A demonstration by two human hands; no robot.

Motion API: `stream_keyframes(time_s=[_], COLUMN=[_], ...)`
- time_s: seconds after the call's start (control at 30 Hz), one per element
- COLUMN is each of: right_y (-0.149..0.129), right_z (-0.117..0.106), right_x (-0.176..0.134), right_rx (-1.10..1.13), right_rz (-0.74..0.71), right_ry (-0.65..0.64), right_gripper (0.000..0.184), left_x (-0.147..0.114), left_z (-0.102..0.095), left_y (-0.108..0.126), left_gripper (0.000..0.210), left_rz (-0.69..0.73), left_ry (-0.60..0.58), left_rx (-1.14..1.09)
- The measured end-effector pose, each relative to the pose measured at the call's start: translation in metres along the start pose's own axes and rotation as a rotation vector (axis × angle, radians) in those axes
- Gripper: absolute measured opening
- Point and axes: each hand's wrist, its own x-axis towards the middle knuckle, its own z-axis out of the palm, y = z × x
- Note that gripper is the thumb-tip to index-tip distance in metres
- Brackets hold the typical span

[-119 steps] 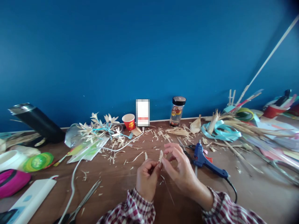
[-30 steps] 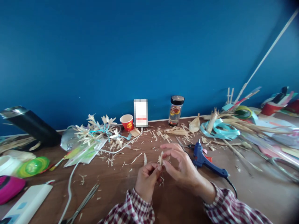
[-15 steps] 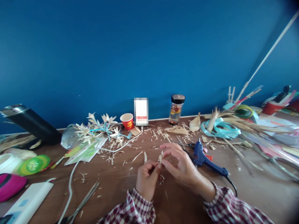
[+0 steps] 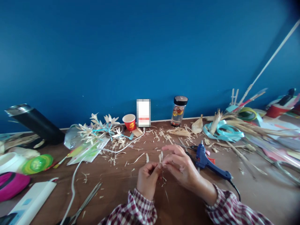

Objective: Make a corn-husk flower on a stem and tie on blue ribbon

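Note:
Between the fingertips of both hands is a small pale petal-like piece of dried husk (image 4: 161, 156), its tip pointing up. My left hand (image 4: 148, 177) pinches it low down between thumb and forefinger. From the other side my right hand (image 4: 181, 167) meets it with thumb and forefinger pressed together, the other fingers loosely curled. The exact grip points are partly hidden by the fingers. A blue glue gun (image 4: 206, 161) lies just right of my right hand. Husk flowers on light-blue stems (image 4: 106, 125) rest at the back left.
Open scissors (image 4: 85, 201) lie front left beside a white cable (image 4: 73, 184) and a power strip (image 4: 35, 200). Along the wall stand a red paper cup (image 4: 129, 122), a lidded jar (image 4: 178, 112) and a black bottle (image 4: 39, 125). Light-blue ribbon (image 4: 222, 132) sits right; husk scraps litter the table.
My right fingers have shifted slightly down to the base of the husk piece, leaving more of its tip showing. The whole view has moved a little.

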Motion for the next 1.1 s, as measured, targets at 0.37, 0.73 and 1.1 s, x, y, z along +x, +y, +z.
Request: stream_keyframes(time_s=[0.37,0.73,1.1], right_y=[0.001,-0.006,-0.013], right_z=[0.0,-0.003,0.009], right_x=[0.0,-0.005,-0.006], right_rx=[-0.078,0.187,0.345], right_rz=[-0.109,0.109,0.333], right_ry=[0.017,0.134,0.066], right_gripper=[0.011,0.011,0.016], left_x=[0.002,0.003,-0.002], left_z=[-0.002,-0.001,0.004], left_y=[-0.004,0.0,0.006], left_gripper=[0.022,0.022,0.02], left_rz=[0.036,0.06,0.108], left_ry=[0.026,0.044,-0.013], left_rx=[-0.015,-0.099,-0.072])
